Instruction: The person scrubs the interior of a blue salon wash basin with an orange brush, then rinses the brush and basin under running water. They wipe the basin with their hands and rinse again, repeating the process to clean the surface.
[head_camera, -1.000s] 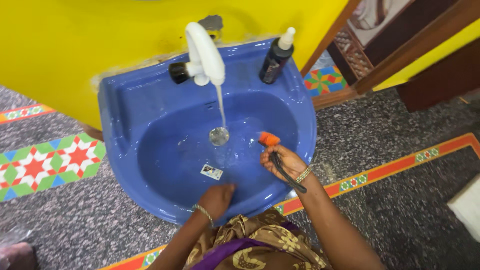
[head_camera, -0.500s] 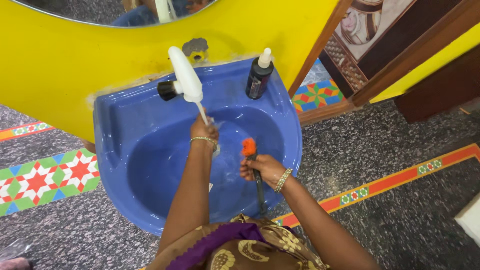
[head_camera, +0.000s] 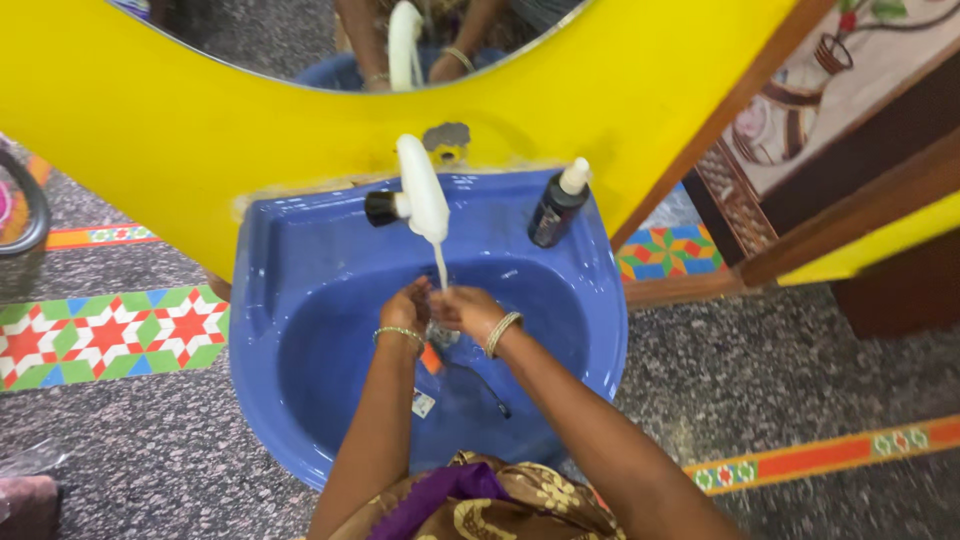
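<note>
Left hand: the left hand (head_camera: 408, 303) is being held under the water stream (head_camera: 440, 268), at about 9 o'clock of the stream, fingers curled loosely inward; whether anything is being gripped cannot be told.
Right hand: the right hand (head_camera: 465, 308) is being held just at 3 o'clock of the left hand, touching or nearly touching it, fingers bent toward it; its hold cannot be told either.
Bangles: a thin bangle (head_camera: 399, 332) is being worn on the left wrist, and a pale one (head_camera: 503, 333) on the right wrist.
Brush: an orange-headed brush (head_camera: 432, 357) with a dark handle is lying in the basin just at 6 o'clock of the hands, partly hidden by them; its handle is running toward 4 o'clock.
Water: a thin stream is falling from the white tap (head_camera: 421, 201) onto the hands.
Tap: the tap is being seen at 12 o'clock of the hands, with a black knob (head_camera: 381, 208) at its 9 o'clock side.
Basin: the blue washbasin (head_camera: 300, 350) is surrounding the hands; a small sticker (head_camera: 423, 404) is showing on its floor at 6 o'clock.
Bottle: a dark pump bottle (head_camera: 556, 210) with a white top is standing upright on the basin ledge at 2 o'clock of the hands.
Surroundings: a yellow mirror frame (head_camera: 200, 130) is being seen at 12 o'clock, and a grey speckled floor with patterned tiles (head_camera: 110, 335) at 9 o'clock.
</note>
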